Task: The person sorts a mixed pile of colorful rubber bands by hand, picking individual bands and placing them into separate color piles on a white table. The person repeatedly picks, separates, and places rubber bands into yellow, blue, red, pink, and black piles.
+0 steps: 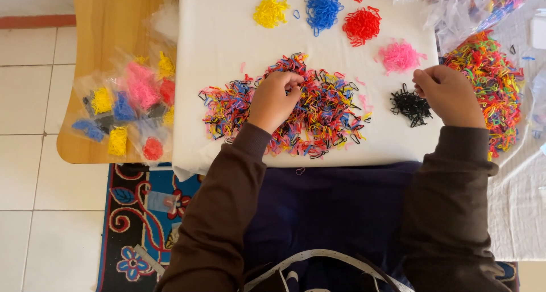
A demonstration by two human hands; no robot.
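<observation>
A wide heap of mixed small elastic bands (318,107) in several colours lies on a white sheet (216,36). My left hand (274,100) rests on that heap, fingers curled and pinching among the bands. My right hand (449,94) hovers just right of a small black pile (410,105), fingers closed; whether it holds a band is unclear. Sorted piles sit farther back: yellow (271,12), blue (322,11), red (362,25) and pink (400,56).
A second mixed heap (493,84) lies at the right, with clear plastic bags (466,4) behind it. Small bags of sorted bands (129,107) lie on a wooden table (108,19) at the left. A patterned rug (136,212) covers the tiled floor.
</observation>
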